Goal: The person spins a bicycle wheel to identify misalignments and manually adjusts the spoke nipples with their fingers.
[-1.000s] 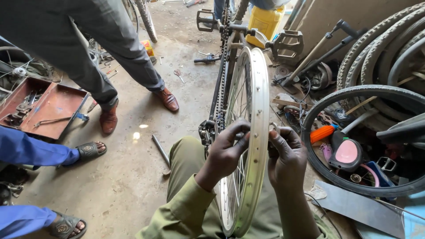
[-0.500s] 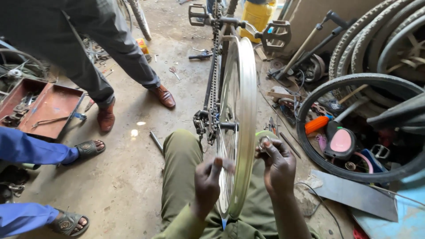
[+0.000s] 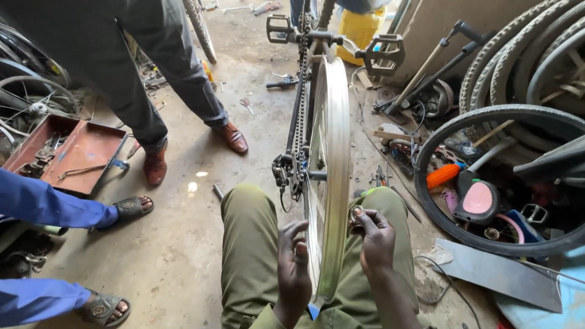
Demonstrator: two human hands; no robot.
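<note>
Bare wheel rim [image 3: 329, 183] upright between hands: left [image 3: 294, 259] loosely curled, right [image 3: 373, 239] pinching small spoke tool [image 3: 355, 214].

**Olive-green workwear, bare hands**

The person wears olive-green trousers [image 3: 250, 256], plain cloth with soft creases running down both legs and no pattern or stitching that stands out. The same olive shade shows at the cuffs of long sleeves [image 3: 268, 318], which enter the head view at 6 o'clock and end at the wrists. A small patch of blue cloth [image 3: 312, 312] peeks out between the two sleeves at the lower edge, too little of it visible to tell what garment it belongs to. The left hand [image 3: 294, 268] and right hand [image 3: 375, 240] are bare, with no gloves, rings or watch showing.
</note>
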